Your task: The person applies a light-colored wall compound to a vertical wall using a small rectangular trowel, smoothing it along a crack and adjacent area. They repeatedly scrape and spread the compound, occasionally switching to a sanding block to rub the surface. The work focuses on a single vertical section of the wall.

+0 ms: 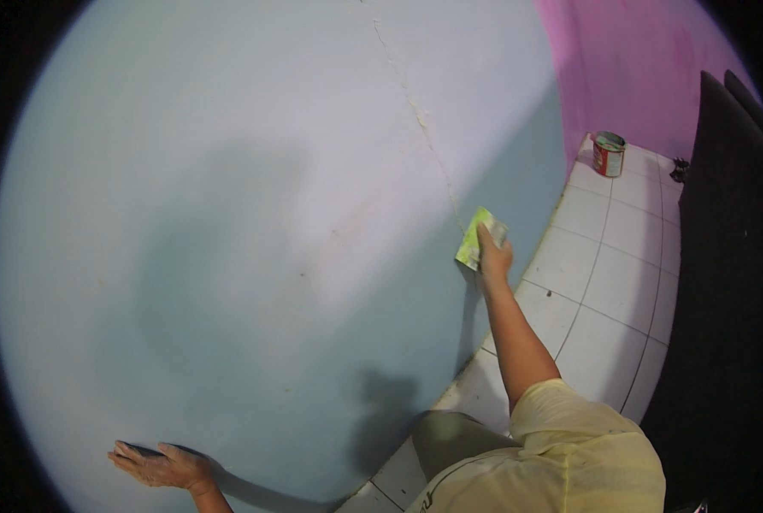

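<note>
From up here the biggest thing I have is the pale blue wall (253,214), which fills most of the view and bulges with the lens. A thin cracked seam (420,120) runs down it from the top edge towards the lower right, ending close to my right hand. To the right the wall turns a corner into a pink wall (621,60), and below both lies the white tiled floor (612,265). A dark upright shape, too dim for me to identify, closes off the far right.

I see a pale yellow shirt (569,453) at the bottom, and the right arm reaching out from it towards the foot of the blue wall. A red tin with an open top (608,154) stands on the floor in the corner, well apart from both hands.

My right hand (494,256) has its grip closed on a yellow-green sanding pad (475,238), fingers wrapped over its upper right end. The pad lies flat against the wall, its long axis tilted, running from upper right down to lower left, roughly in line with the seam just above it. The seam lies up and to the left of this grip.

My left hand (163,466) is far off at the lower left, fingers spread flat on the wall, holding nothing.
</note>
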A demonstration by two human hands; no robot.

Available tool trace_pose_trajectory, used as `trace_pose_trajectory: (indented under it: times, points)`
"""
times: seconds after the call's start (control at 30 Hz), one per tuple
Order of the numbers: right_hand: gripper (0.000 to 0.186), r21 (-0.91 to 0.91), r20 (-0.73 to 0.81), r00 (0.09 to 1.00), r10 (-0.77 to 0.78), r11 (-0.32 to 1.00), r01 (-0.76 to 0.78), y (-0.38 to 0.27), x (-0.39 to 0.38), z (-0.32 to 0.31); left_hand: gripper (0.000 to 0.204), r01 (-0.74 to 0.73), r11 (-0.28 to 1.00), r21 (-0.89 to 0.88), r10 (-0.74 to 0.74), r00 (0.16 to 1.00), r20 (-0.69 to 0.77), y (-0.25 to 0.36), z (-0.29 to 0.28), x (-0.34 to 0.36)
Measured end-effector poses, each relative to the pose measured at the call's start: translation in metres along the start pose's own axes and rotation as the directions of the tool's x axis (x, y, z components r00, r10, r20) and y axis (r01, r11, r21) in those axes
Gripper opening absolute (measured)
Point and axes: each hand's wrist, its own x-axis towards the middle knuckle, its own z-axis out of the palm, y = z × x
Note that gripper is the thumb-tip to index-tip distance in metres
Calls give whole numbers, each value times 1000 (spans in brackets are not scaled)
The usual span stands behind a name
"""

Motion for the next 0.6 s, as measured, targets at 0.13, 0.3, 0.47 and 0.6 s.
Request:
trace_pose_trajectory:
  times: [0.13, 0.3, 0.47, 0.6]
  points:
    - [82, -178, -59, 972, -230, 960, 216, -130, -51, 61, 75, 26, 997, 77, -27, 1000, 16, -4, -13, -2]
    - [75, -210, 67, 954, -294, 930, 301, -164, -41, 57, 78, 35, 998, 53, -36, 999, 22, -4, 0, -3]
    - [83, -156, -25, 978, -206, 967, 200, -128, -20, 35, 79, 53, 995, 90, -58, 997, 54, 7, -2, -6]
    - [85, -171, 83, 953, -290, 938, 301, -205, -87, 94, 79, 37, 992, 122, -45, 997, 59, -4, -13, -3]
